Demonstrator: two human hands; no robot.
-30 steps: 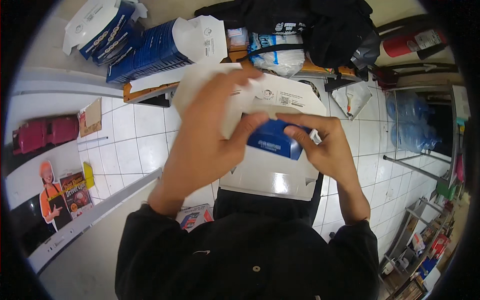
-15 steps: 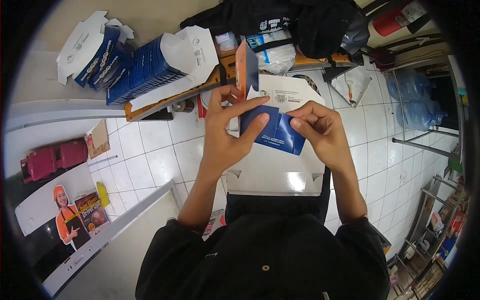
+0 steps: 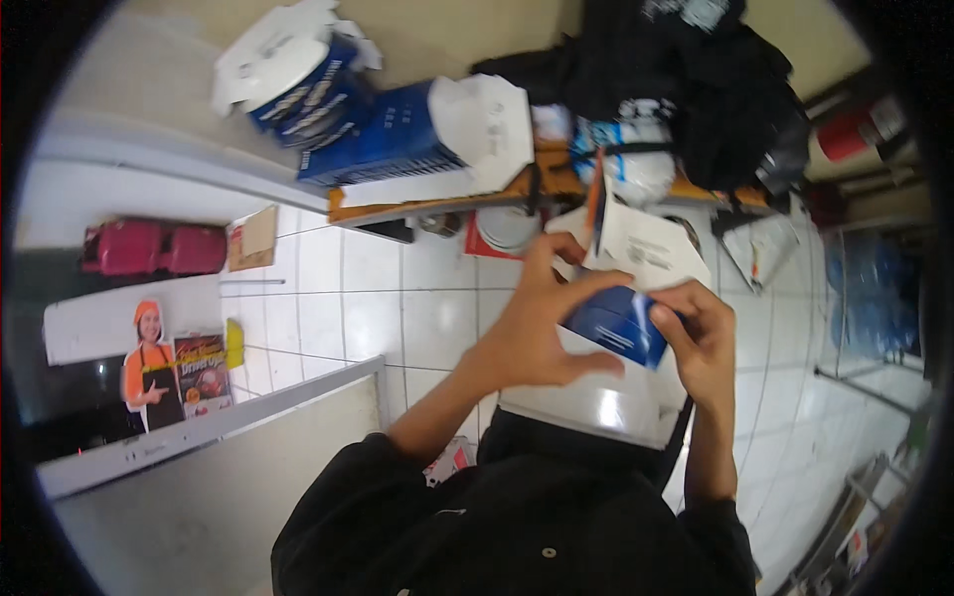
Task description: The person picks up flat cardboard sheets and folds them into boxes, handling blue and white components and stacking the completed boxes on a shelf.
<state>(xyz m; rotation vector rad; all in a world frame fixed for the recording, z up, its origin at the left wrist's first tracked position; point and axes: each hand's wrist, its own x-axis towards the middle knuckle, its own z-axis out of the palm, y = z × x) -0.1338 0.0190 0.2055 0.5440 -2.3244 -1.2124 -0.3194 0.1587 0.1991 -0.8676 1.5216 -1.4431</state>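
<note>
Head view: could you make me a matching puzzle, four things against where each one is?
Things:
1 blue carton
2 red container
3 blue boxes
4 poster

Places:
A far left, on the floor
B between both hands
C lower left, on a white panel
D top, on a wooden shelf

Pairs: 1-B, 2-A, 3-D, 4-C

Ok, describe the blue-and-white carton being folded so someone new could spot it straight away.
Start from the wooden bench along the wall, loaded with finished blue cartons and black bags. Come down over the white tiled floor to the person's two raised hands. The half-folded carton sits between the left hand and right hand, its white flaps open, the only one being held.
</note>
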